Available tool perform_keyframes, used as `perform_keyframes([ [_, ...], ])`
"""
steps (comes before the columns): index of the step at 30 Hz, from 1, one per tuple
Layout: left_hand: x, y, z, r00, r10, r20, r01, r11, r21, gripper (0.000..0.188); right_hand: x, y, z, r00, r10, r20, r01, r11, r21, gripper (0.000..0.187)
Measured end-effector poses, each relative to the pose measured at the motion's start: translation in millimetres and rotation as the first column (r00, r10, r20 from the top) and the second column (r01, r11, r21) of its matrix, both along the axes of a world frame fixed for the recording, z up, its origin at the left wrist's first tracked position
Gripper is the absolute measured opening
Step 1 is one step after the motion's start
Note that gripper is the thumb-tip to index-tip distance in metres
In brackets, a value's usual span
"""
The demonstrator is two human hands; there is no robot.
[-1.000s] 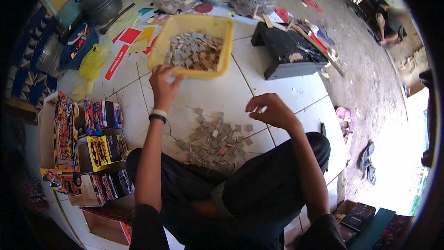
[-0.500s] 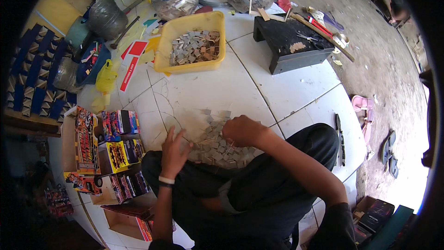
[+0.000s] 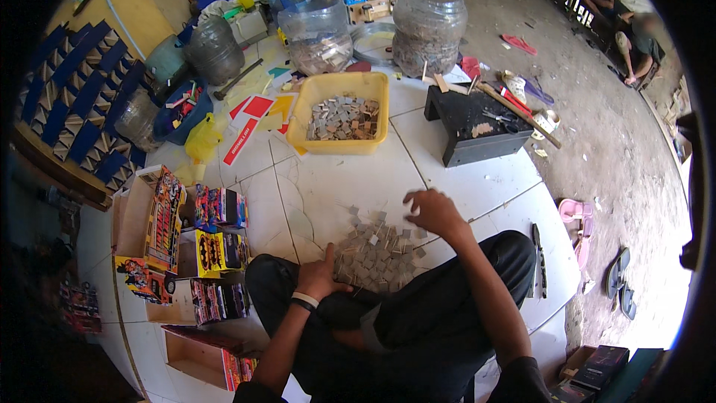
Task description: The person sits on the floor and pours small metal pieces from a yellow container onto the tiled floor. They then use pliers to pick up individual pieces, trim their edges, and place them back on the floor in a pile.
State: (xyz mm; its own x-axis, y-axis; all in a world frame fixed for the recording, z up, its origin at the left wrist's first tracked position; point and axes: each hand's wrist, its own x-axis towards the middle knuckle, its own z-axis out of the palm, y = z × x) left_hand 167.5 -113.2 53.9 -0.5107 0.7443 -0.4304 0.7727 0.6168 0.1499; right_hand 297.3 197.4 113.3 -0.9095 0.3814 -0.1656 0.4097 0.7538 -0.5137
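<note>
A heap of small grey and wooden square pieces (image 3: 379, 260) lies on the white tiles just in front of my crossed legs. My left hand (image 3: 321, 277), with a white band at its wrist, rests at the heap's left edge. Its thumb and index finger are spread, and nothing shows in it. Above the heap's right side my right hand (image 3: 435, 214) is raised with loosely bent fingers apart, and I see no piece in it. Beyond the heap, a yellow plastic tub (image 3: 339, 147) holds many similar pieces.
Toy trucks and boxes with colourful prints (image 3: 212, 254) stand at the left. A low black stool (image 3: 481, 127) carries scissors (image 3: 501, 121) and a hammer-like stick. Clear plastic jars (image 3: 426, 37) stand behind the tub. A dark blade-like strip (image 3: 538, 260) lies by my right knee. People sit far right.
My right hand has risen off the heap and opened, moving up to the right. My left hand has come lower, to the heap's left edge. The view has tilted up.
</note>
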Motion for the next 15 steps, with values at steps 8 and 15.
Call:
perform_keyframes([
  [8, 17.5, 7.8, -9.6, 0.995, 0.026, 0.095, -0.034, 0.996, 0.088, 0.133, 18.0, -61.7, -64.5, 0.817, 0.266, 0.512, -0.303, 0.953, -0.011, 0.137],
  [15, 23.1, 23.0, -34.9, 0.984, 0.117, 0.134, -0.157, 0.928, 0.339, 0.124, 5.3, -95.1, -85.4, 0.948, 0.183, 0.260, -0.165, 0.982, -0.089, 0.141],
])
